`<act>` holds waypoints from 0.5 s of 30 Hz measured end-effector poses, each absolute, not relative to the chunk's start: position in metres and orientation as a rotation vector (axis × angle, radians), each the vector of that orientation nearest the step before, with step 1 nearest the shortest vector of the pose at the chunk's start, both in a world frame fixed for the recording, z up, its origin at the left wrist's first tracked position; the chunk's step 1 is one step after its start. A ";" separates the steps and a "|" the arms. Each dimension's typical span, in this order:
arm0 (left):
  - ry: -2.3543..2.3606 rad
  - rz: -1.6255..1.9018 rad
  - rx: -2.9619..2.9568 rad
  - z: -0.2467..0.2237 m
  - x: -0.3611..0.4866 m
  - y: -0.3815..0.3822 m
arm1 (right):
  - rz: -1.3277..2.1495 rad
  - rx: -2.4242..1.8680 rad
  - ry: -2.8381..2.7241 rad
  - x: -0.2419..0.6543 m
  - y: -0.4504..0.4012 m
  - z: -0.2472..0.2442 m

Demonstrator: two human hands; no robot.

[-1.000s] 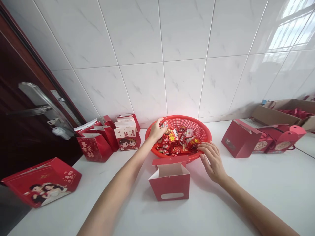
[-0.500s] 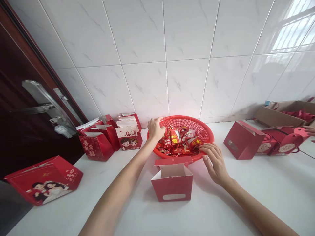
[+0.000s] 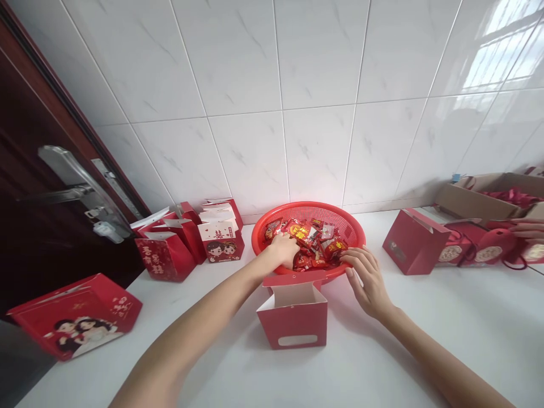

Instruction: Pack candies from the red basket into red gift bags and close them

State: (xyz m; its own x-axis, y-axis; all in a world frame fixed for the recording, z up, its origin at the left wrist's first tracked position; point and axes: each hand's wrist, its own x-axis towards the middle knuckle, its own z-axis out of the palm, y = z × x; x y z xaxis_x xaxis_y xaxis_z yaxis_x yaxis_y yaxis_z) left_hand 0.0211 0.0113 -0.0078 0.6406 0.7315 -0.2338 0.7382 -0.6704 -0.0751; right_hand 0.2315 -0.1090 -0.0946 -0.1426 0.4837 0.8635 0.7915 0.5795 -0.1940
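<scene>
My left hand [image 3: 284,250] reaches into the red plastic basket [image 3: 355,224], its fingers dipped among the red-wrapped candies [image 3: 317,249]. Their tips are hidden, so I cannot see whether they grip anything. A red packet with yellow print [image 3: 300,232] lies right by them. My right hand [image 3: 369,281] rests at the basket's right front rim, fingers stretched out and holding nothing. In front of the basket stands a red paper gift box [image 3: 293,326], upright with its top open. Its inside is white, with an oval window low on the front.
Several red gift boxes [image 3: 168,258] stand at the left, and one with a couple printed on it [image 3: 83,326] sits nearer. More boxes [image 3: 414,243] and a cardboard carton [image 3: 463,201] are at the right. Another person's hand [image 3: 529,229] shows there. A tiled wall [image 3: 318,153] rises behind.
My left hand has moved from the basket's left rim down into the candies. My right hand stays at the rim. The other person's hand at the right edge has come further into view.
</scene>
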 end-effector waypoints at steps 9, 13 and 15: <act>1.385 -0.507 2.799 -0.015 0.036 0.020 | -0.381 -1.045 -1.812 0.233 -0.110 -0.092; 1.342 -0.583 2.774 -0.009 0.040 0.019 | -0.389 -1.037 -1.812 0.232 -0.110 -0.091; 1.314 -0.589 2.763 -0.007 0.041 0.018 | -0.386 -1.034 -1.807 0.231 -0.110 -0.091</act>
